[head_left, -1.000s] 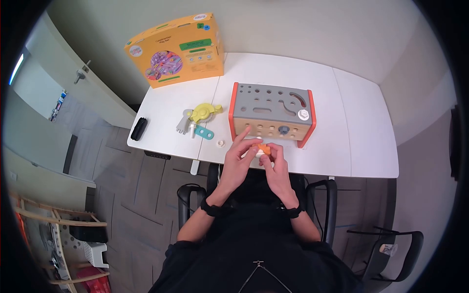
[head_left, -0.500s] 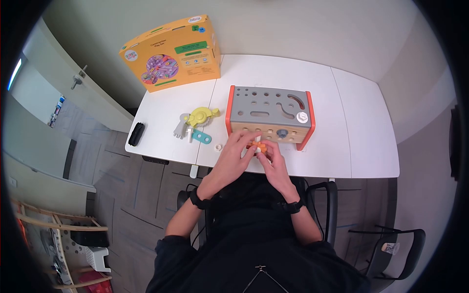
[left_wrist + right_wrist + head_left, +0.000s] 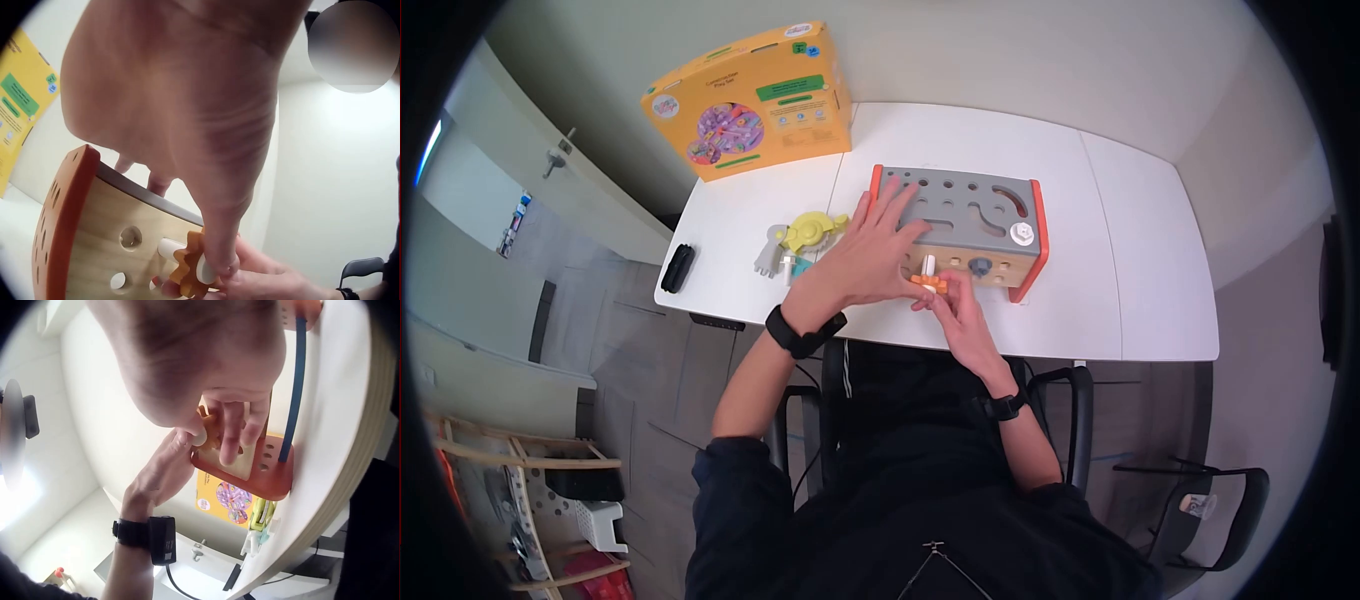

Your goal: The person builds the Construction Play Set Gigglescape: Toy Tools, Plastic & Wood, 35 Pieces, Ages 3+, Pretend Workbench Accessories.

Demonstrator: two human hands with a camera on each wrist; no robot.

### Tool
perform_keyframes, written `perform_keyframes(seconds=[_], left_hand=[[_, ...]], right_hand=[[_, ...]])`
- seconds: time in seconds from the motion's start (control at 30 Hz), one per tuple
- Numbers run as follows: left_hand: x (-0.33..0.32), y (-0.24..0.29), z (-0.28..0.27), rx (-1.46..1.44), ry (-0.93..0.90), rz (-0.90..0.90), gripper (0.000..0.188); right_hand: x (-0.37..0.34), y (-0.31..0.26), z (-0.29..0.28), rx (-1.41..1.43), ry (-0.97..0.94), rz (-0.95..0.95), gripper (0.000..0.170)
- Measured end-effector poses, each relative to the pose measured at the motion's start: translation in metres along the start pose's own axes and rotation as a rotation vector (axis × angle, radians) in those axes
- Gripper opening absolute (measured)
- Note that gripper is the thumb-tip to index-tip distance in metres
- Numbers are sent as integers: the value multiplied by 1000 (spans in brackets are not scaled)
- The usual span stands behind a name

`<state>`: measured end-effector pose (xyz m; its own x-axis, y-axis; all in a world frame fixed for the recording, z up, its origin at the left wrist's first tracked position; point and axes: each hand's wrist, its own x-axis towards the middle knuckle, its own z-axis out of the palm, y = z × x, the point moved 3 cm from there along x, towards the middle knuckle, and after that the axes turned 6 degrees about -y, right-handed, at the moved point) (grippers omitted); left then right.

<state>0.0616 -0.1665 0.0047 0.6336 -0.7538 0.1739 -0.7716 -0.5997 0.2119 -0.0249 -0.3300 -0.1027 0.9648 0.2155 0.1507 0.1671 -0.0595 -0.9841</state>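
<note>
An orange toy gear (image 3: 186, 273) sits on a white toy bolt (image 3: 169, 248), whose shank points at the wooden front panel of a toy workbench (image 3: 965, 238). My left hand (image 3: 855, 268) lies over the bench's left end, with its fingers spread on the grey top. Its thumb presses the bolt's head in the left wrist view. From the front right, my right hand (image 3: 966, 325) pinches the gear at its edge. Another white bolt (image 3: 1022, 233) stands in the top's right corner, and a grey-blue bolt head (image 3: 980, 267) shows on the front panel.
Left of the bench lie a yellow toy saw (image 3: 810, 232), a grey hand-shaped piece (image 3: 770, 250) and a partly covered teal strip (image 3: 801, 266). A yellow box (image 3: 750, 110) stands at the back left. A black case (image 3: 678, 269) rests by the table's left edge.
Both hands held the gear and bolt before the bench. The left hand has moved up and forward, spreading its fingers on the bench top. The bolt's shank now overlaps the front panel.
</note>
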Motion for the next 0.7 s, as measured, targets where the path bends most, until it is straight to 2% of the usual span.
perform_keyframes(seconds=[0.07, 0.17, 0.37, 0.63, 0.7], left_hand=[[2, -8, 1, -70, -35, 4, 78], [1, -7, 7, -44, 50, 1, 72], [3, -7, 12, -16, 60, -32, 60], [3, -3, 12, -22, 75, -45, 59], [2, -2, 12, -28, 72, -45, 60]], right_hand=[[5, -2, -4, 29, 18, -6, 30], [13, -8, -6, 25, 47, 21, 30], [17, -7, -1, -21, 154, 18, 31], [14, -17, 2, -115, 216, 44, 34], [11, -26, 2, -239, 222, 48, 34]])
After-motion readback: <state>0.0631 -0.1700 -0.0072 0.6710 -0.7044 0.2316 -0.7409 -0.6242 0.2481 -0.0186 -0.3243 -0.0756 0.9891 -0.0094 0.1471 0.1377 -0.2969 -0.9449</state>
